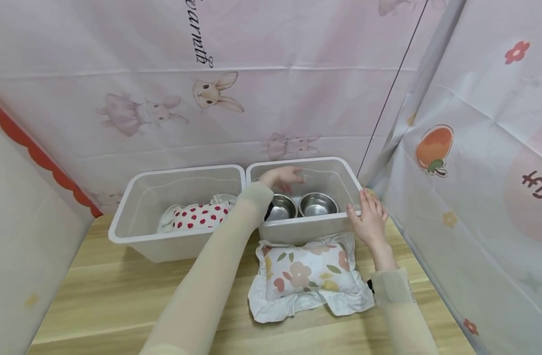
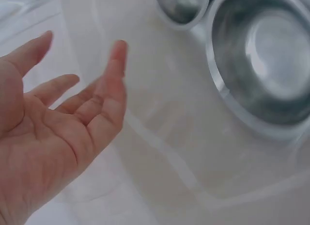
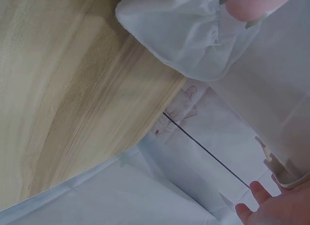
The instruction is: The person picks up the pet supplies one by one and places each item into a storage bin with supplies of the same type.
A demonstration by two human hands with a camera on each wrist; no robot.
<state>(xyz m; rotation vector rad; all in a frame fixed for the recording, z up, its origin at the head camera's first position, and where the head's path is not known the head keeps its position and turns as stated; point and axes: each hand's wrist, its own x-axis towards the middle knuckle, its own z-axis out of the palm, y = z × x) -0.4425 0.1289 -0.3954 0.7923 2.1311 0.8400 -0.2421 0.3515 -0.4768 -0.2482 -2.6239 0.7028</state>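
Observation:
My left hand (image 1: pixel 282 177) is inside the right-hand white plastic bin (image 1: pixel 311 224), above its floor. Its fingers are spread and loosely bent with nothing between them; the left wrist view shows the palm (image 2: pixel 53 142). Two round stainless steel bowls stand side by side in that bin: the left bowl (image 1: pixel 283 208), partly behind my left wrist, and the right bowl (image 1: pixel 317 204). With my right hand (image 1: pixel 370 219) I hold the bin's front right corner, thumb at the front rim and fingers along the right side. In the right wrist view only some fingers (image 3: pixel 261 193) show beside the rim.
A second white bin (image 1: pixel 164 246) stands to the left, with a strawberry-print white cloth item (image 1: pixel 200 216) inside. A frilled floral pillow (image 1: pixel 304 271) lies in front of the right bin on the wooden table (image 1: pixel 120 296). Printed cloth walls (image 1: pixel 297 98) enclose the back and sides.

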